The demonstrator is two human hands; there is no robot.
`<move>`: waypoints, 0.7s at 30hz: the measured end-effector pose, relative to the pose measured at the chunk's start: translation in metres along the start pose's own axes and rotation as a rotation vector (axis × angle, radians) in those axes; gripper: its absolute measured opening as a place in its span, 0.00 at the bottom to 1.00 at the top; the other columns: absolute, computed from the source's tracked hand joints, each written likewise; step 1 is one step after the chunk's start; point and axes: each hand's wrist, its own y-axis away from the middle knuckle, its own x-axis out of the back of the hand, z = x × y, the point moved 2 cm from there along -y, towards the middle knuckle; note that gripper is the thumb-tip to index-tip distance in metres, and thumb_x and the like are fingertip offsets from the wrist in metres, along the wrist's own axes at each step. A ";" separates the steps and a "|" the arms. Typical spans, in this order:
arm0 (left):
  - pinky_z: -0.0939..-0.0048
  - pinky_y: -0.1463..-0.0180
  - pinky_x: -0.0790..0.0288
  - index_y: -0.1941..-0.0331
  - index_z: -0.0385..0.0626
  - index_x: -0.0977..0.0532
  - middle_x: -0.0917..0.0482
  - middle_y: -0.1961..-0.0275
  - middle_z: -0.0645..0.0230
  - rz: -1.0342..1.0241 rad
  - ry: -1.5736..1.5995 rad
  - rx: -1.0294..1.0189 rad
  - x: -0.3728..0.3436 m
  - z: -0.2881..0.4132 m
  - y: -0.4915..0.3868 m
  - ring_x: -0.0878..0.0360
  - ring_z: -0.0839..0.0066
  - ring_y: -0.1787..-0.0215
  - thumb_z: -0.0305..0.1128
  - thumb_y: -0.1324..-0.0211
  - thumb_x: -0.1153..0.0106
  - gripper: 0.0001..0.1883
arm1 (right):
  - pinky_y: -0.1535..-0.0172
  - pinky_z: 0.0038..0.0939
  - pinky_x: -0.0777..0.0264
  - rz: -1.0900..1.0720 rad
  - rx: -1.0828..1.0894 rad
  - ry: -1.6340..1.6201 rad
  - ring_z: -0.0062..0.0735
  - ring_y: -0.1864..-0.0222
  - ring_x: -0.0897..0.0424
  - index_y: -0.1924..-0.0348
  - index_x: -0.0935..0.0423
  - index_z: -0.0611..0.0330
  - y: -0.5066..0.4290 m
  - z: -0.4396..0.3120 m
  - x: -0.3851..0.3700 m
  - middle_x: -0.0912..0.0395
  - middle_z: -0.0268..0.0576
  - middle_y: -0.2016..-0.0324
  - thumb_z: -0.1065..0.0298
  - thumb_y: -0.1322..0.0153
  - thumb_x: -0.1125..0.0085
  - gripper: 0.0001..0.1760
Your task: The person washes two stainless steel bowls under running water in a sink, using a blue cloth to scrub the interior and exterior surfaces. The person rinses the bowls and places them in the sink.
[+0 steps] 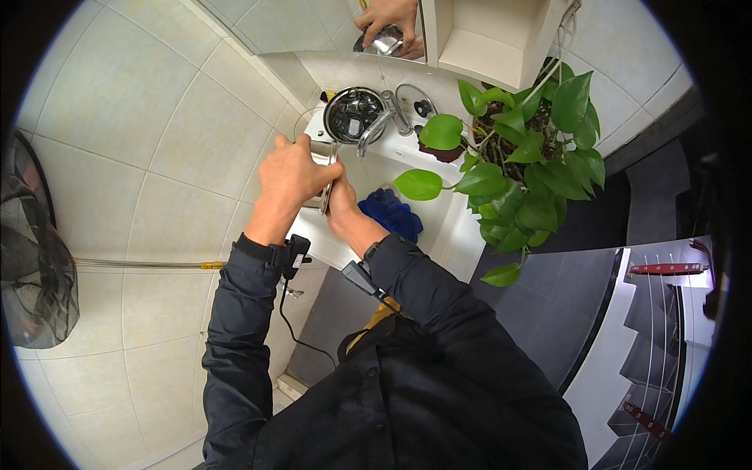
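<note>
A shiny metal vessel (323, 150), perhaps a steel bowl or pot, is tilted on its side above the left part of the white washbasin (435, 223). My left hand (294, 170) grips it from the upper left, fingers over its far side. Against its rim on the right, my right hand (342, 202) supports it, with part of its fingers hidden. A bunched dark blue cloth (392, 216) lies in the basin, just right of my right hand. The chrome faucet (382, 120) reaches out over the basin beyond the vessel.
Behind the basin stand a round pot (352, 114) with dark items inside and a glass lid (416, 100). A leafy potted plant (517, 158) overhangs the right side. The mirror (329, 29) and white shelf (487, 47) are above. A net (38, 252) hangs left.
</note>
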 end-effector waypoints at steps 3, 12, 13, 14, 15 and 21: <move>0.51 0.53 0.14 0.44 0.39 0.15 0.17 0.47 0.47 -0.001 0.020 -0.005 -0.001 0.000 -0.001 0.08 0.47 0.56 0.63 0.51 0.26 0.41 | 0.30 0.40 0.26 -0.005 0.008 0.018 0.30 0.33 0.22 0.24 0.31 0.53 -0.001 0.001 0.002 0.22 0.36 0.34 0.26 0.12 0.66 0.42; 0.50 0.53 0.14 0.47 0.39 0.14 0.16 0.49 0.46 0.001 0.031 -0.009 -0.008 -0.002 0.000 0.08 0.47 0.55 0.64 0.51 0.26 0.39 | 0.29 0.38 0.28 -0.063 0.043 0.030 0.28 0.31 0.23 0.21 0.32 0.46 -0.006 0.000 0.008 0.22 0.35 0.32 0.30 0.11 0.68 0.38; 0.51 0.51 0.15 0.45 0.42 0.14 0.16 0.48 0.46 -0.004 0.037 0.004 -0.010 -0.002 0.000 0.08 0.47 0.54 0.63 0.52 0.27 0.39 | 0.28 0.37 0.29 -0.075 0.029 0.040 0.28 0.29 0.24 0.18 0.35 0.42 -0.004 -0.001 0.008 0.24 0.33 0.30 0.32 0.10 0.69 0.37; 0.52 0.50 0.15 0.42 0.44 0.14 0.16 0.47 0.47 -0.019 0.042 0.022 -0.011 -0.003 0.000 0.08 0.48 0.54 0.63 0.53 0.27 0.40 | 0.27 0.36 0.30 -0.088 0.015 0.050 0.28 0.28 0.26 0.15 0.39 0.38 -0.002 -0.003 0.008 0.26 0.31 0.27 0.35 0.10 0.70 0.35; 0.53 0.48 0.15 0.40 0.46 0.14 0.15 0.47 0.48 -0.033 0.049 0.041 -0.012 -0.004 0.000 0.08 0.48 0.53 0.62 0.53 0.28 0.41 | 0.27 0.36 0.30 -0.072 0.011 0.072 0.28 0.28 0.26 0.15 0.39 0.39 0.000 -0.006 0.007 0.26 0.31 0.27 0.35 0.10 0.70 0.35; 0.53 0.46 0.15 0.36 0.47 0.15 0.16 0.44 0.48 -0.085 0.097 0.092 -0.015 -0.010 0.003 0.08 0.48 0.51 0.64 0.53 0.28 0.43 | 0.30 0.36 0.28 -0.006 0.047 0.121 0.26 0.31 0.23 0.19 0.33 0.44 0.011 -0.010 0.000 0.23 0.31 0.31 0.30 0.12 0.66 0.39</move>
